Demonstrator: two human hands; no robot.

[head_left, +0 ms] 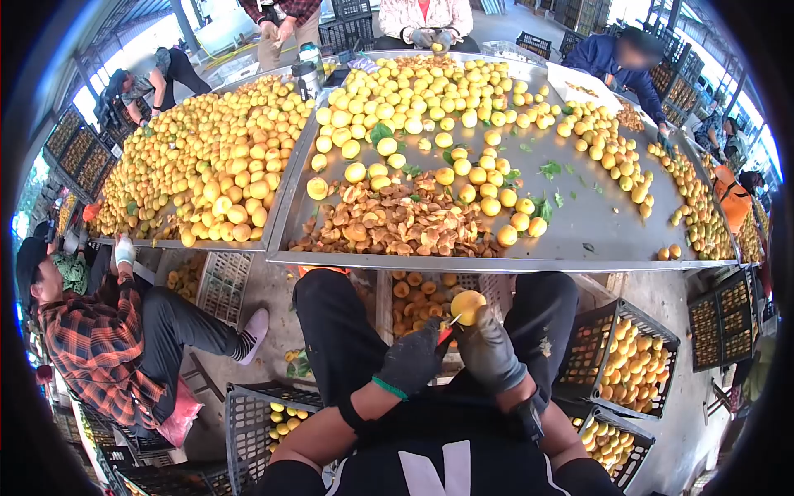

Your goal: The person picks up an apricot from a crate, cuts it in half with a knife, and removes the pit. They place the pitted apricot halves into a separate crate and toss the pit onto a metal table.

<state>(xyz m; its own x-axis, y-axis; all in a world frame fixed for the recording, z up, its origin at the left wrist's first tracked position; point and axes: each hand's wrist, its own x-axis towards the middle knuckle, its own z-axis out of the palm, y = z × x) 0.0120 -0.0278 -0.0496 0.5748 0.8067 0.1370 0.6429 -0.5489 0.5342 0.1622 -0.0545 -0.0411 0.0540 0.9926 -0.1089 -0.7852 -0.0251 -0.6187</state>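
Above my lap, between my knees, my left hand point(411, 360) wears a dark glove with a green cuff. Its fingers are closed round the red handle of a small knife point(446, 335). The short blade tip points up at the fruit. Beside it, my right hand point(495, 354), in a grey glove, grips a round yellow-orange fruit point(469, 307), which sticks up past the fingers. Just beyond my hands, under the table edge, is a crate of orange-brown fruit point(413, 302). The metal table point(579, 231) ahead carries a heap of brown trimmings point(405, 219) and many yellow fruits point(413, 91).
A second table on the left bears a large fruit pile point(223, 157). Black crates of fruit point(633, 364) stand at my right, another crate point(248, 430) at my left. A person in a plaid shirt point(99, 355) sits left; other people work around the tables.
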